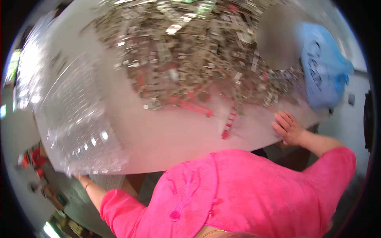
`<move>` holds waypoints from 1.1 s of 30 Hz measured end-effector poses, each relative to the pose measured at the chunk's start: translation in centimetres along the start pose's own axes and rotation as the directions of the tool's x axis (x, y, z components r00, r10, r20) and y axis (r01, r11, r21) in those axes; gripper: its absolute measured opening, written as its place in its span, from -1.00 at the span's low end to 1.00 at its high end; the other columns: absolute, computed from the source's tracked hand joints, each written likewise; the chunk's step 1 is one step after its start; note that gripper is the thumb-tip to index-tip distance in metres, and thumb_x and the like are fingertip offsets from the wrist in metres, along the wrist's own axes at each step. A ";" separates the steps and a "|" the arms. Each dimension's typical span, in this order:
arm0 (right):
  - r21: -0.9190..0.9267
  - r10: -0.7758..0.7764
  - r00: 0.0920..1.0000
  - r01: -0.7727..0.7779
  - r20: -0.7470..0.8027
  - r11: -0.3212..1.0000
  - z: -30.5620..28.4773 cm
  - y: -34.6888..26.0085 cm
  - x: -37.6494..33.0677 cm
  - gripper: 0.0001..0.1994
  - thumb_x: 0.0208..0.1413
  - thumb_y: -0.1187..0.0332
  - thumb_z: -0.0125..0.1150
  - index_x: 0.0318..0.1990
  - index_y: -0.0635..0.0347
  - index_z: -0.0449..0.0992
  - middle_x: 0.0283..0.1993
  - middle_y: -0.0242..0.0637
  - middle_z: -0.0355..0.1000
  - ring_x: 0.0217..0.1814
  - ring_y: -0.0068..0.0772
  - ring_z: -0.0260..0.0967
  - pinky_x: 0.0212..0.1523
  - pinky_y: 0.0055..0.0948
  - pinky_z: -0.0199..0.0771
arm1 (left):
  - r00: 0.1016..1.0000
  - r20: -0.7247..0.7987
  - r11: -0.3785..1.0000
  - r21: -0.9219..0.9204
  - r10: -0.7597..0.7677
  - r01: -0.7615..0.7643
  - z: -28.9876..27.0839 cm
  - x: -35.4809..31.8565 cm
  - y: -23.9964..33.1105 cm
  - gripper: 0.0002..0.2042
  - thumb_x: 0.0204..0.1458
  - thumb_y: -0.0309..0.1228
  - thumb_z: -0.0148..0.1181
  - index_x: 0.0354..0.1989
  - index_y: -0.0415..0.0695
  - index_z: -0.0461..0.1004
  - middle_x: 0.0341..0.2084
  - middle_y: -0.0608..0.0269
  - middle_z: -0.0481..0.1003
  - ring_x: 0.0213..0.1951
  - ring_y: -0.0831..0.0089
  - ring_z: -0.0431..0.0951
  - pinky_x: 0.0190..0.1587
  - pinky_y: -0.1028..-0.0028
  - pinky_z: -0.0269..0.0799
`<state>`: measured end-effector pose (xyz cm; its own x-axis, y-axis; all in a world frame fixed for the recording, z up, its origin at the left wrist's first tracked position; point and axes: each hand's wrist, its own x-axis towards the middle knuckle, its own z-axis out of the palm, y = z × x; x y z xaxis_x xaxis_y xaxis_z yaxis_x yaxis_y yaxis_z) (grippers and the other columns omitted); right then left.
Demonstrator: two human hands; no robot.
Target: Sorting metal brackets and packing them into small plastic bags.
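My left hand (81,178) is at the lower left, at the bottom corner of a large clear plastic sheet (75,119), which stands raised over the left side of the white table (166,139); the plastic mostly hides the fingers. My right hand (288,129) lies flat on the table's near right edge and holds nothing. A big heap of small grey and silvery parts (186,51) covers the far half of the table. Red strips (194,107) lie at the heap's near edge, closest to my right hand.
Another person in a light blue top (323,67) is at the far right of the table. A red object (33,158) sits on the floor at the lower left. My pink top (246,190) fills the lower middle of the view.
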<state>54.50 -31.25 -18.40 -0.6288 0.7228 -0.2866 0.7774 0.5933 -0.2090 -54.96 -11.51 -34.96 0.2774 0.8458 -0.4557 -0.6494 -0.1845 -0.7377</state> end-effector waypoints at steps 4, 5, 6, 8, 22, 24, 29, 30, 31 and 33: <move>0.124 -0.010 0.990 -0.007 0.138 0.992 -0.8 1.1 0.8 0.16 -0.52 0.29 0.51 0.43 0.22 0.05 0.50 0.09 -0.06 0.56 0.10 -0.13 0.50 0.08 -0.13 | 0.958 -0.279 0.994 0.065 -0.069 0.090 -7.5 16.0 -6.6 -0.44 0.30 -0.06 -0.14 0.35 -0.15 0.22 0.26 0.04 0.32 0.24 0.14 0.36 0.23 0.08 0.34; 0.096 -0.030 0.993 0.019 0.111 0.995 -0.9 1.2 1.1 0.19 -0.52 0.25 0.54 0.44 0.21 0.03 0.52 0.08 -0.10 0.57 0.08 -0.17 0.51 0.06 -0.15 | 0.936 -0.341 0.990 0.078 -0.085 0.118 -10.5 19.9 -8.4 -0.44 0.30 -0.05 -0.15 0.36 -0.14 0.22 0.26 0.04 0.31 0.24 0.14 0.35 0.24 0.07 0.33; 0.093 -0.056 0.994 0.047 0.098 0.995 -1.5 1.4 1.9 0.21 -0.56 0.24 0.52 0.44 0.21 0.03 0.53 0.06 -0.11 0.58 0.07 -0.17 0.51 0.04 -0.14 | 0.922 -0.378 0.986 0.099 -0.088 0.135 -12.2 22.7 -9.6 -0.44 0.30 -0.05 -0.15 0.36 -0.14 0.21 0.26 0.04 0.31 0.25 0.14 0.34 0.24 0.07 0.32; 0.085 -0.023 0.997 0.017 0.071 0.996 -0.9 1.4 1.1 0.19 -0.56 0.25 0.49 0.44 0.22 0.04 0.53 0.04 -0.09 0.58 0.06 -0.15 0.51 0.03 -0.12 | 0.878 -0.468 0.972 0.146 -0.098 0.186 -16.1 28.2 -12.8 -0.43 0.30 -0.05 -0.16 0.36 -0.14 0.20 0.27 0.05 0.29 0.25 0.14 0.32 0.25 0.07 0.30; 0.000 -0.066 0.988 0.067 -0.137 0.998 0.4 1.4 0.6 0.00 -0.42 0.32 0.28 0.40 0.20 0.15 0.49 0.04 0.02 0.51 0.06 0.03 0.46 0.01 0.00 | 0.797 -0.597 0.764 0.556 0.093 0.327 -23.3 38.1 -20.9 -0.40 0.30 -0.01 -0.22 0.40 -0.12 0.13 0.33 0.06 0.19 0.32 0.14 0.21 0.31 0.06 0.18; 0.019 -0.078 0.989 0.081 -0.129 0.997 0.7 1.5 0.6 0.08 -0.51 0.29 0.35 0.42 0.20 0.12 0.50 0.04 -0.01 0.54 0.06 -0.02 0.47 0.02 -0.01 | 0.797 -0.590 0.716 0.612 0.130 0.336 -23.6 38.4 -21.8 -0.40 0.30 0.00 -0.23 0.41 -0.11 0.12 0.34 0.06 0.18 0.33 0.14 0.19 0.32 0.06 0.16; -0.029 -0.090 0.984 0.087 -0.151 0.996 0.9 1.4 0.7 0.22 -0.66 0.25 0.43 0.44 0.20 0.08 0.52 0.06 -0.04 0.55 0.07 -0.06 0.49 0.01 -0.04 | 0.812 -0.542 0.584 0.738 0.215 0.337 -23.9 38.4 -23.7 -0.38 0.30 0.01 -0.25 0.42 -0.11 0.09 0.36 0.07 0.15 0.35 0.14 0.15 0.34 0.05 0.11; -0.027 -0.091 0.985 0.088 -0.150 0.996 0.9 1.3 0.6 0.24 -0.69 0.24 0.45 0.44 0.20 0.07 0.52 0.06 -0.05 0.56 0.07 -0.07 0.50 0.00 -0.05 | 0.814 -0.531 0.556 0.760 0.234 0.336 -24.0 38.2 -23.9 -0.38 0.30 0.01 -0.26 0.42 -0.10 0.09 0.37 0.07 0.14 0.36 0.14 0.15 0.35 0.05 0.10; -0.029 -0.086 0.985 0.083 -0.149 0.996 1.1 1.2 0.5 0.24 -0.69 0.24 0.45 0.44 0.20 0.07 0.52 0.06 -0.05 0.56 0.07 -0.07 0.50 0.00 -0.05 | 0.816 -0.520 0.527 0.781 0.253 0.335 -24.0 37.9 -24.0 -0.38 0.30 0.01 -0.26 0.42 -0.10 0.08 0.37 0.07 0.13 0.36 0.14 0.14 0.35 0.05 0.10; -0.047 -0.100 0.974 0.092 -0.205 0.995 1.4 1.2 0.5 0.26 -0.71 0.24 0.47 0.44 0.21 0.06 0.52 0.05 -0.06 0.56 0.08 -0.08 0.51 -0.01 -0.07 | 0.819 -0.494 0.466 0.821 0.291 0.330 -24.1 37.3 -24.1 -0.37 0.29 0.02 -0.27 0.43 -0.10 0.07 0.38 0.07 0.12 0.37 0.14 0.12 0.36 0.05 0.08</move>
<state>55.15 -30.70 -20.12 -0.6937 0.7172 -0.0668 0.7144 0.6733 -0.1904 -11.87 12.39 -46.18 0.3878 0.3920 -0.8342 -0.7925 0.6039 -0.0847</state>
